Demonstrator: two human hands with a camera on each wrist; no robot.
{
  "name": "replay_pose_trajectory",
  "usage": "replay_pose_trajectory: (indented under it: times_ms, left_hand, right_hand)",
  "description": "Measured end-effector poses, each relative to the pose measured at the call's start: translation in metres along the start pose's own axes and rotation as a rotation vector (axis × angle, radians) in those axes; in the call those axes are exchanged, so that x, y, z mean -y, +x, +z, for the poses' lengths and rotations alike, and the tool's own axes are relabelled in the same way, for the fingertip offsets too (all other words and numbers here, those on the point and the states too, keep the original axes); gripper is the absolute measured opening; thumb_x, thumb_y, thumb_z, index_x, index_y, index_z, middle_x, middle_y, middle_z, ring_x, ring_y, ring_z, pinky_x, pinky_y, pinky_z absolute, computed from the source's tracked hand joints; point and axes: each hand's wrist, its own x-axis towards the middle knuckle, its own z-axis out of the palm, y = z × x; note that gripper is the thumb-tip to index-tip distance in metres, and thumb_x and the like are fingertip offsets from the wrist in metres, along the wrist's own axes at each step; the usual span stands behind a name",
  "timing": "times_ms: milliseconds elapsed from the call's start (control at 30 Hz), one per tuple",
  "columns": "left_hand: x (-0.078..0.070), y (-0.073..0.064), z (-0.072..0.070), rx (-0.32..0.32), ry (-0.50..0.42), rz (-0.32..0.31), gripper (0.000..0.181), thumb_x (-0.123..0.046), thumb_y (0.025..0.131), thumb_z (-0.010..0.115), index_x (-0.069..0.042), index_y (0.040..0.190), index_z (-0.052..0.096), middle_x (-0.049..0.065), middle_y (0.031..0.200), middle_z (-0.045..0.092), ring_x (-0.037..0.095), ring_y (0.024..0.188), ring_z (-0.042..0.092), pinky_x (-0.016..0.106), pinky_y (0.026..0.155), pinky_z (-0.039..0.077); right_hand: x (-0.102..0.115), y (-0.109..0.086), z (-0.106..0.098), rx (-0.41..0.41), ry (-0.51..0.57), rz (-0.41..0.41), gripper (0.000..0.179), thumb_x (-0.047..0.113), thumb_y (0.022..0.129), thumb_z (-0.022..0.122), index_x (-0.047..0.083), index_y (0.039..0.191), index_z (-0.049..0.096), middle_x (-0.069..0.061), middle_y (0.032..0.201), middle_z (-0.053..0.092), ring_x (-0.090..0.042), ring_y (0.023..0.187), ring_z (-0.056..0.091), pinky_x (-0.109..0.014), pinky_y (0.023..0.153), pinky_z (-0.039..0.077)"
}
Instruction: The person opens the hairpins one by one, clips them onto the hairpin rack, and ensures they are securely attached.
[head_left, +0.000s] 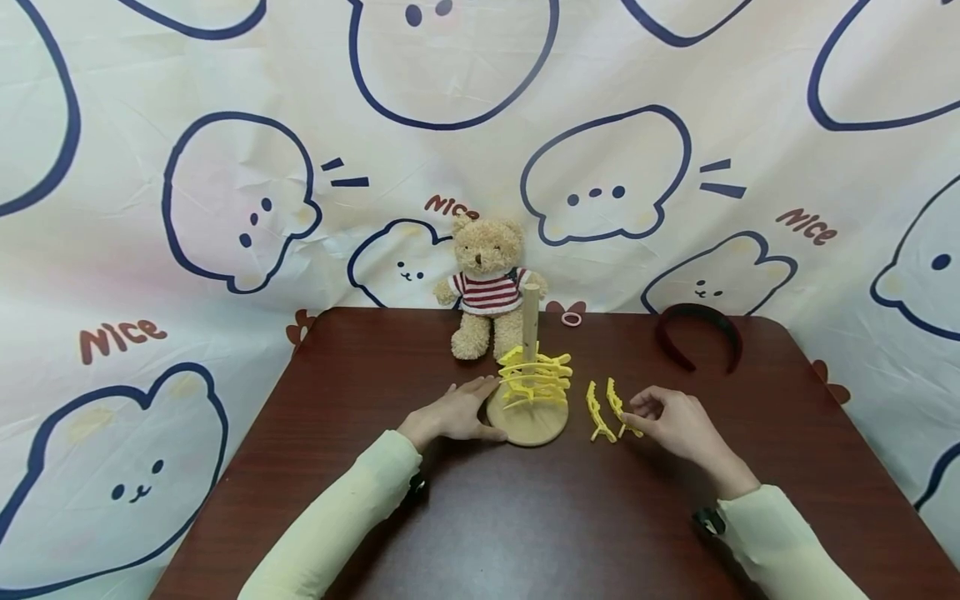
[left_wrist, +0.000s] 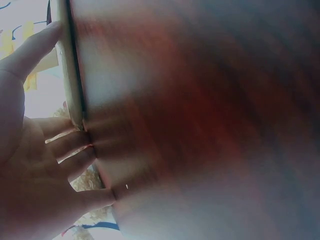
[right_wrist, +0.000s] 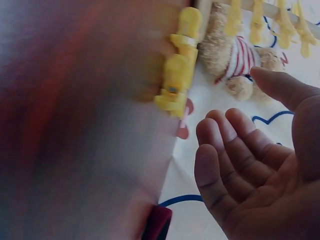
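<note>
- The table [head_left: 510, 521] has a dark reddish-brown, wood-grained top, with a pale sheen of light on its near part.
- A pale cloth backdrop [head_left: 420, 167] rises behind it and runs down both sides, printed with navy-outlined animal shapes and brownish-red "Nice" lettering.
- A teddy bear [head_left: 487, 292] in a red-and-white striped shirt sits upright near the far edge; right of it lies a small pink ring [head_left: 564, 319], and farther right a dark red headband [head_left: 699, 310].
- In front of the bear stands a wooden post [head_left: 530, 321] on a round wooden base [head_left: 536, 433].
- Several yellow pieces [head_left: 534, 379] are arranged in tiers about the post.
- Two loose yellow pieces [head_left: 596, 410] lie on the tabletop, just right of the base.
- The left hand [head_left: 453, 412] is spread wide, thumb and fingers against the base's edge.
- The right hand [head_left: 675, 425] is beside the loose pieces, fingers loosely bent and thumb apart, nothing in its grasp; whether it touches one, I cannot tell.
</note>
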Motion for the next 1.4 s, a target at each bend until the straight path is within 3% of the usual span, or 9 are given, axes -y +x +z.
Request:
replay_pose_trajectory:
  times_ms: [533,1033,1233,1400]
  left_hand:
    - [0.0,-0.001,0.0,-0.002,-0.011,0.007,0.102,-0.065,0.084,0.068,-0.019,0.161,0.02,0.008,0.168,0.02,0.026,0.155,0.019,0.06,0.123,0.016]
    - [0.001,0.0,0.001,-0.006,-0.016,0.012,0.101,-0.064,0.084,0.068,-0.018,0.161,0.021,0.008,0.167,0.022,0.026,0.155,0.02,0.06,0.123,0.016]
    - [0.001,0.0,0.0,-0.003,-0.016,0.012,0.101,-0.065,0.084,0.068,-0.019,0.161,0.02,0.007,0.167,0.022,0.025,0.155,0.019,0.06,0.123,0.016]
    - [0.001,0.0,0.0,-0.003,-0.023,0.011,0.101,-0.065,0.084,0.068,-0.019,0.161,0.021,0.006,0.167,0.022,0.025,0.155,0.019,0.059,0.123,0.016]
  right_hand:
    - [-0.009,0.0,0.017,0.036,-0.054,0.072,0.036,0.044,0.08,0.081,0.013,0.095,0.072,0.002,0.084,0.069,-0.011,0.074,0.059,-0.031,0.069,0.047]
    - [-0.014,0.003,0.018,0.073,-0.146,0.085,0.036,0.042,0.08,0.08,0.011,0.097,0.071,0.001,0.083,0.066,-0.013,0.072,0.056,-0.031,0.063,0.043]
    - [-0.015,0.005,0.018,0.089,-0.175,0.133,0.047,0.053,0.077,0.08,0.011,0.094,0.069,0.0,0.077,0.062,-0.016,0.069,0.053,-0.031,0.059,0.04]
    - [-0.013,0.006,0.019,0.101,-0.205,0.152,0.045,0.054,0.077,0.08,0.013,0.087,0.065,0.0,0.072,0.057,-0.018,0.066,0.05,-0.031,0.055,0.036]
